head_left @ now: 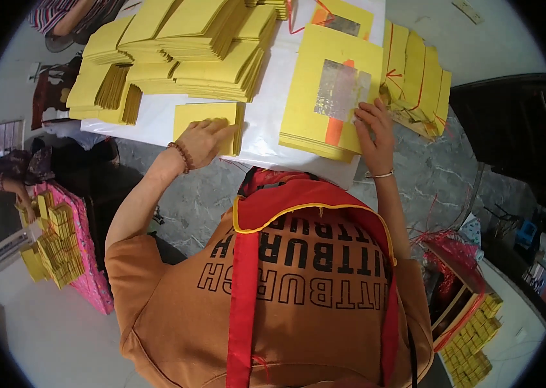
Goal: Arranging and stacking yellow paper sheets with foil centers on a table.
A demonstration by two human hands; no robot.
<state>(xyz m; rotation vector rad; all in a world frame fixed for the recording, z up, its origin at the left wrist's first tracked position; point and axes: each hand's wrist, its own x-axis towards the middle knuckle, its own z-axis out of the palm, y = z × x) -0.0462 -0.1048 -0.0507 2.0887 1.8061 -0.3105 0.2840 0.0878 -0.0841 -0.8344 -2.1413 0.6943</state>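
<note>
On the table's near edge, my left hand (200, 143) lies over a small stack of plain yellow paper (186, 114), its fingers stretched flat across the top toward the right. To the right is a thick stack of large yellow joss paper sheets (299, 97), whose top sheet has a silvery foil square (334, 87) and an orange stripe. My right hand (376, 129) rests on this stack's right edge, fingers spread and partly curled over the top sheet. The underside of each hand is hidden.
Folded yellow paper bundles (189, 29) are piled at the table's far left. Bundles tied with red string (415, 74) stand right of the large stack. White sheeting (270, 123) covers the table. Another person (21, 168) is at a pink-covered table (92, 271) on the left.
</note>
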